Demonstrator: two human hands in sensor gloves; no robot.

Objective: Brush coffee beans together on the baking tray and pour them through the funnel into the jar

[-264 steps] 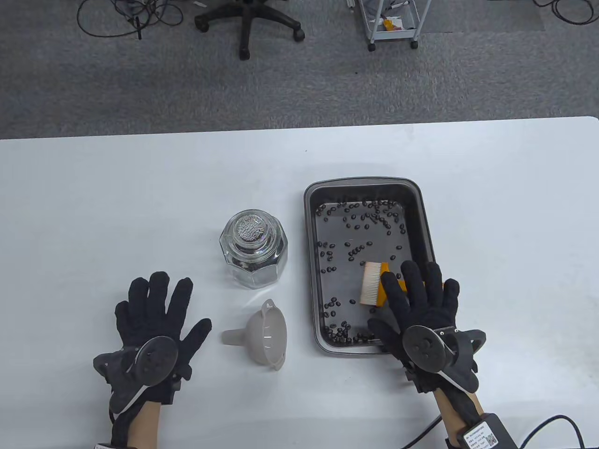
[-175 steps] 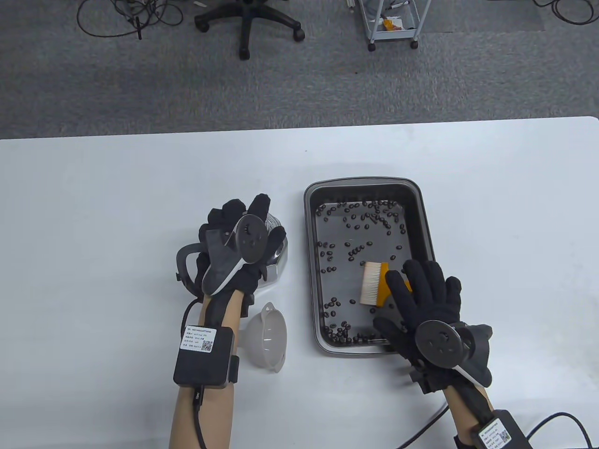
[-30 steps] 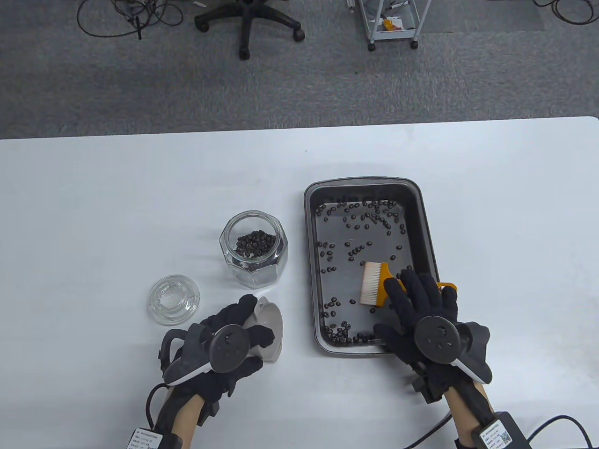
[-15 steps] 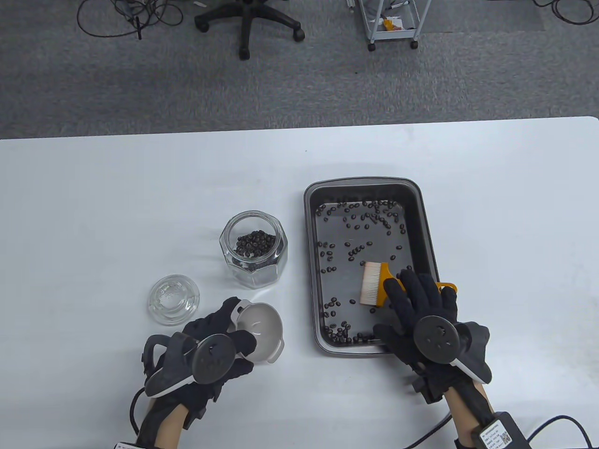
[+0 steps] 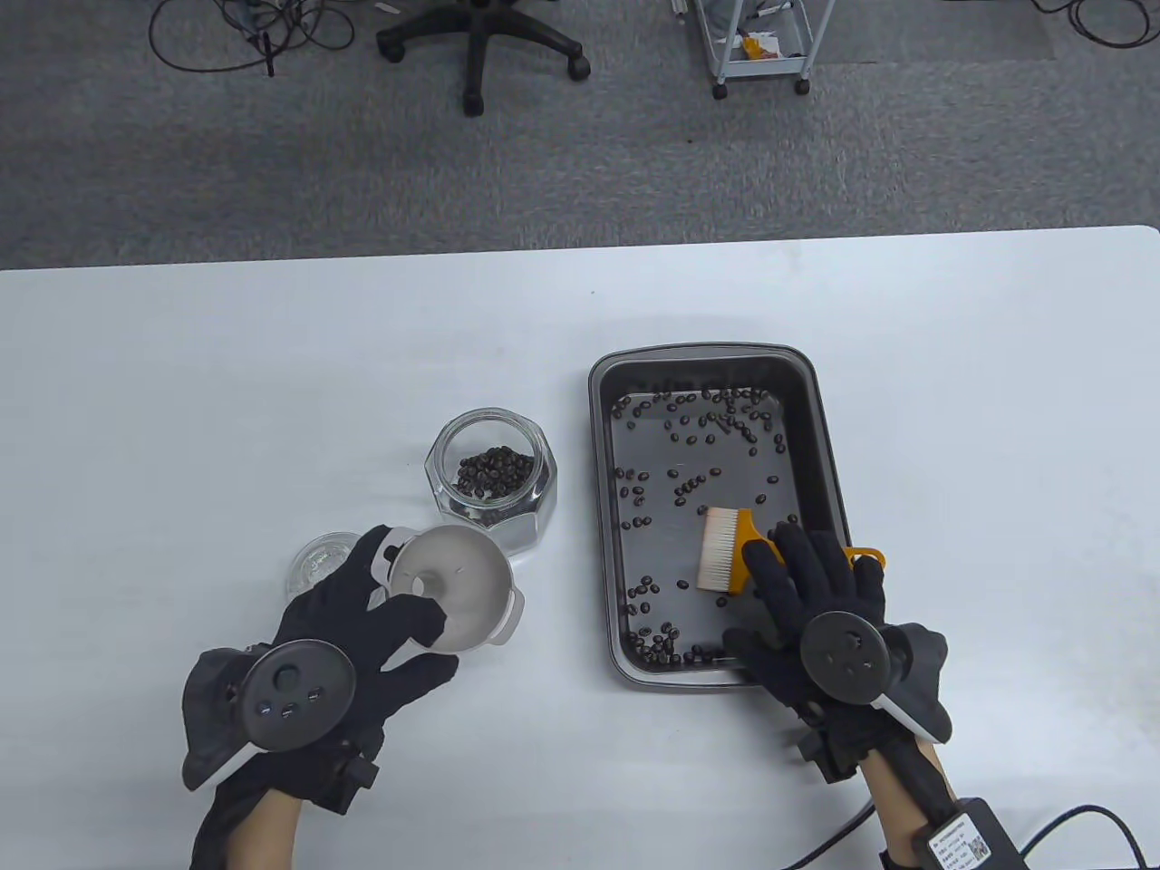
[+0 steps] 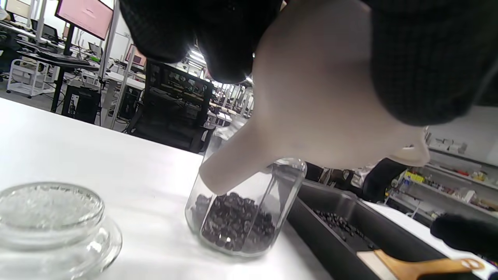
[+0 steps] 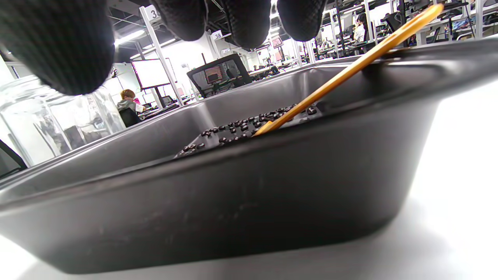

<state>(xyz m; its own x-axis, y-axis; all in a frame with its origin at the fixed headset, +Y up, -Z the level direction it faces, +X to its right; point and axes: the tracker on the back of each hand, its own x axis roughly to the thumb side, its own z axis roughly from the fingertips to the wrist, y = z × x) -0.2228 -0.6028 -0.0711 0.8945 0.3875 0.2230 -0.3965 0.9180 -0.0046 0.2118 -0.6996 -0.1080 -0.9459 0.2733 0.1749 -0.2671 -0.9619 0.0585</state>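
Glass is the material of the jar (image 5: 490, 483), which stands open on the white desk (image 5: 272, 362), left of the baking tray (image 5: 603, 426). It holds a low layer of dark coffee beans (image 6: 233, 219) at its bottom. Its glass lid (image 6: 50, 217) lies on the desk near the jar, on the jar's left front side, partly hidden behind the left hand in the table view.

The left hand (image 5: 362, 625) grips the pale plastic funnel (image 5: 453, 589) with curled fingers around its bowl and holds it above the desk, just in front of the jar. In the left wrist view the funnel's spout is tilted toward the jar's mouth; I cannot tell if it is already inside.

The dark metal tray holds many loose coffee beans (image 5: 698, 426), scattered mostly at the far end, with a smaller group at the near end. A brush (image 5: 725, 548) with pale bristles and an orange handle lies in the tray, its handle leaning on the right rim.

The right hand (image 5: 816, 598) rests over the near right corner of the tray with fingers spread and fairly straight, above the brush handle, not gripping it.
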